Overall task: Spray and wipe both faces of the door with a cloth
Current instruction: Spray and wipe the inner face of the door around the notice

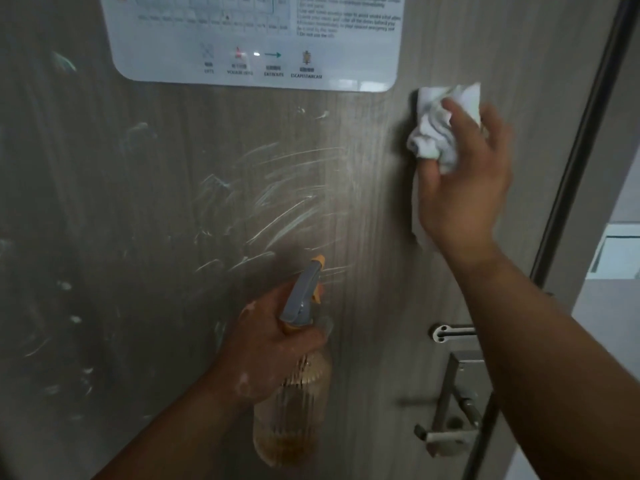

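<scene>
The right hand [464, 188] is bunching the soft, light cloth [436, 136] against the door [173, 209], upper right. The left hand [270, 344] is gripping the spray bottle [294, 386] at its neck, low centre. The bottle looks light, ribbed and probably slippery when wet; it is standing near upright, nozzle pointing at the door.

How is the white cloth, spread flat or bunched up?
Bunched up: the white cloth shows crumpled folds in the right hand, against the grey wood-grain door.

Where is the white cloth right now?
In the head view, the white cloth is upper right, held by the right hand against the wooden door, just right of the evacuation notice's lower corner.
</scene>
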Tool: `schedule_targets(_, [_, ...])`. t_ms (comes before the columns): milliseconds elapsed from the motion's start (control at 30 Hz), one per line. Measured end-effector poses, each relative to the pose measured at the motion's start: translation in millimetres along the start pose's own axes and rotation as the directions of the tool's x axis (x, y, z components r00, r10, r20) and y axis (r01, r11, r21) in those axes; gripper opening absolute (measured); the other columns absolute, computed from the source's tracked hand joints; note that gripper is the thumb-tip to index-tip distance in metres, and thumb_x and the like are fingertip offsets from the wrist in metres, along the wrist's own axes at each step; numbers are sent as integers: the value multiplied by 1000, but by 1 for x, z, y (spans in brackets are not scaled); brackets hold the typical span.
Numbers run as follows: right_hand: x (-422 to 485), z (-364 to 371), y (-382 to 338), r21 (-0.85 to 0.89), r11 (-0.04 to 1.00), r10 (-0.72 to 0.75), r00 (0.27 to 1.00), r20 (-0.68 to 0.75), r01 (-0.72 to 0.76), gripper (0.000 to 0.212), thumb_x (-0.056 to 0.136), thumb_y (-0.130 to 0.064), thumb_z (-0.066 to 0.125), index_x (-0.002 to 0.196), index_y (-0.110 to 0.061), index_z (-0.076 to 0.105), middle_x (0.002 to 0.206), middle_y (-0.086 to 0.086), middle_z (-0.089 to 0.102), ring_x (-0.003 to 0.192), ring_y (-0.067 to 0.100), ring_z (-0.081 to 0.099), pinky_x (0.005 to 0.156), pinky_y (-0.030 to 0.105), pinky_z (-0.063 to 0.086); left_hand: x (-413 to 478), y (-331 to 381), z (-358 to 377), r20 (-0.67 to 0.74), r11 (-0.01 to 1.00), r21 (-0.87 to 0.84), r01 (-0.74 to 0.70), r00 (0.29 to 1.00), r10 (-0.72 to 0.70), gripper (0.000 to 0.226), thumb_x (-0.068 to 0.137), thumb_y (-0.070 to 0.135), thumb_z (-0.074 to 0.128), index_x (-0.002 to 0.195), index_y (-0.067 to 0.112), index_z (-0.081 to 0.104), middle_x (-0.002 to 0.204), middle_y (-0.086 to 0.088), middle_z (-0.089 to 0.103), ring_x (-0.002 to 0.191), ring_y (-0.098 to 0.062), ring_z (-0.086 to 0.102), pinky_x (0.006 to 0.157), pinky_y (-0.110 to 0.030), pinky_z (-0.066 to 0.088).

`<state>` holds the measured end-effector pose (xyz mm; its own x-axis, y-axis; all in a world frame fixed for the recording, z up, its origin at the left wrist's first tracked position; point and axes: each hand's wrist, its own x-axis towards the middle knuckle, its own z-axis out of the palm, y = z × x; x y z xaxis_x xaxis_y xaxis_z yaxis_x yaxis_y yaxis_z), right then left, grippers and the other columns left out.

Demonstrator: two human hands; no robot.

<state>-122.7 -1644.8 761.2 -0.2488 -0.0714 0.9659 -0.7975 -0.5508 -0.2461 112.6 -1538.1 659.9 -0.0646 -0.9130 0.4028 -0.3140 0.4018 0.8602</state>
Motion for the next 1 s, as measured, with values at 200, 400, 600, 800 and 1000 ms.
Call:
schedule_targets(200, [0, -1, -3, -7, 1000, -25, 1000, 9, 25, 47, 95, -24, 71, 142, -24, 61, 146, 15, 52, 127, 29, 55, 100, 19, 39, 13, 29, -4, 35, 999, -6, -49, 998, 49, 27, 81, 4, 77, 93, 27, 70, 58, 6, 53, 54, -11, 52, 53, -26, 47])
schedule_targets(400, [0, -5, -5, 0, 999, -37, 999, 27, 37, 48, 93, -18, 72, 141, -20, 62, 146, 18, 51, 126, 32, 55, 101, 0, 24, 18, 59, -2, -13, 996, -13, -85, 996, 84, 25, 81, 4, 76, 93, 24, 68, 55, 10, 51, 50, -6, 48, 49, -17, 43])
schedule_targets(600, [0, -7, -3, 29, 998, -51, 997, 60, 49, 50, 92, -13, 71, 141, -20, 62, 147, 20, 50, 125, 36, 54, 103, 1, 21, 18, 69, 4, -117, 998, -28, -62, 991, 58, 17, 79, 3, 76, 87, 16, 67, 60, 2, 56, 58, -12, 55, 53, -25, 47])
schedule_targets(800, [1, -8, -3, 47, 997, -59, 996, 65, 56, 46, 96, -18, 67, 142, -19, 61, 147, 19, 50, 123, 39, 55, 97, 18, 32, 14, 80, -1, -191, 996, -73, -56, 981, 41, 32, 78, -1, 77, 98, 23, 71, 58, 4, 55, 54, -14, 53, 51, -26, 46])
schedule_targets(1000, [0, -7, -5, 31, 999, -19, 998, 63, 17, 46, 96, -18, 67, 141, -22, 61, 149, 17, 49, 125, 38, 54, 95, 17, 30, 13, 82, -5, -235, 998, -27, -57, 971, 49, 31, 79, 0, 77, 98, 23, 72, 56, 6, 55, 52, -6, 51, 49, -18, 45])
